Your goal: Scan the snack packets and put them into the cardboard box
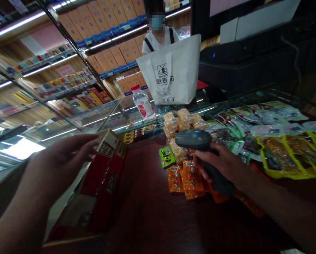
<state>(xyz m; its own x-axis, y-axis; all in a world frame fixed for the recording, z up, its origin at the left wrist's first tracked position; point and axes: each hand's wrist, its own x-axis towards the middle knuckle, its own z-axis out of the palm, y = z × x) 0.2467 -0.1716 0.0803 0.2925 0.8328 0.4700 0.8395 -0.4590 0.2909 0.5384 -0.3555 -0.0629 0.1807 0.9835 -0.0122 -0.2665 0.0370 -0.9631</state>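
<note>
My right hand (221,160) is wrapped round the handle of a dark grey barcode scanner (193,138), which shows a small blue light. Under the scanner lie orange snack packets (192,176), a small green packet (166,157) and clear-wrapped pastries (184,118). On the left, my left hand (67,155) hovers over a red open box (102,183) with its fingers stretched out; I see nothing in it. Whether the fingertips touch the box's far edge, I cannot tell.
A white tote bag (173,70) and a red-capped bottle (143,102) stand on the glass counter (112,121). Behind them is a masked person (160,40). Yellow-edged food packs (292,151) lie at right, below a dark machine (239,67). Shelves hold orange boxes (105,21).
</note>
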